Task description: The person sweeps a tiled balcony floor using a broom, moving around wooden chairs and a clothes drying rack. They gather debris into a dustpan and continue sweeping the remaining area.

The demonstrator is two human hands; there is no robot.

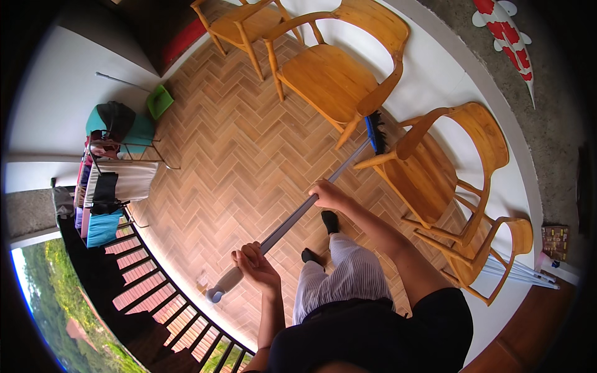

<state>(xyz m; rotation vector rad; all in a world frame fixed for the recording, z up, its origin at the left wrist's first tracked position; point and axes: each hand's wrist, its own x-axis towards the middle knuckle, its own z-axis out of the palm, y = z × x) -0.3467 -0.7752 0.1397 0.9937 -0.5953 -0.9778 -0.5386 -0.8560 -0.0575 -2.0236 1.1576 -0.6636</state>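
A broom with a grey handle (295,216) runs slantwise across the view. Near its grip end, my left hand (257,266) is closed around the handle. Further up, my right hand (327,193) grips the handle, closer to the head. The blue broom head with dark bristles (376,133) lies between two wooden armchairs, close to the white wall. Its bristles face the wall side. Herringbone wood-look floor tiles (224,154) spread beneath the broom.
Wooden armchairs (331,74) (415,172) line the wall. A green dustpan (160,101) stands in the far corner beside a teal bin (140,135). Left are a clothes rack with a hanging blue cloth (103,228) and a black railing (172,312). Folded white poles (520,272) lean behind the chairs.
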